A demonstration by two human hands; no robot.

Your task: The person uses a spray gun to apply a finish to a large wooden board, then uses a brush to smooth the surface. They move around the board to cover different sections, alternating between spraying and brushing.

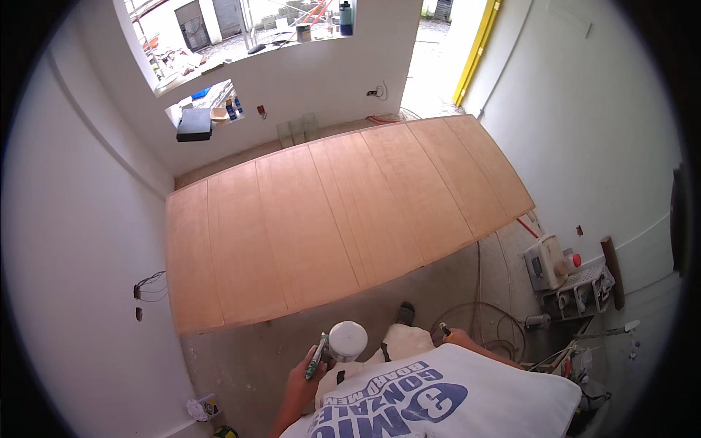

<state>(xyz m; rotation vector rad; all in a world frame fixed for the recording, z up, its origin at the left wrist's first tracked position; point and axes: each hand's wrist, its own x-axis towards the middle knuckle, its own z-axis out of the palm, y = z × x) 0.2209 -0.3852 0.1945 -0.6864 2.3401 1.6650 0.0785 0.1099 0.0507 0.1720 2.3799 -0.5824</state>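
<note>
A large reddish-brown wooden panel (350, 212) is stretching across the room in front of the person, taking up most of the space between them and the window wall. Hose loops (504, 339) are lying on the floor near the right hand (460, 338), getting in the way on that side. Beyond them a beige machine (544, 264), a grey crate (584, 288) and a dark wooden strip (613, 272) are crowding the right wall, with a metal can (538, 321) lying just beside. Clear sheets (298, 130) are leaning against the far wall, a black box (195, 125) is sitting in its lower opening, and a teal bottle (345, 18) is standing on the window sill.

The left hand (298, 383) is showing its fingers closing around one slim green-and-white object (316, 356); one round white container (347, 341) is sitting right beside it, and whether the fingers are also supporting it, one cannot tell. The right fingers are wrapping around one small yellow-tipped object (444, 329).

Counting up, one panel, one machine, one crate and one dark shoe (406, 313) are showing, while five small wall cut-outs (139, 314) are dotting the walls: two left, two far, one right.
</note>
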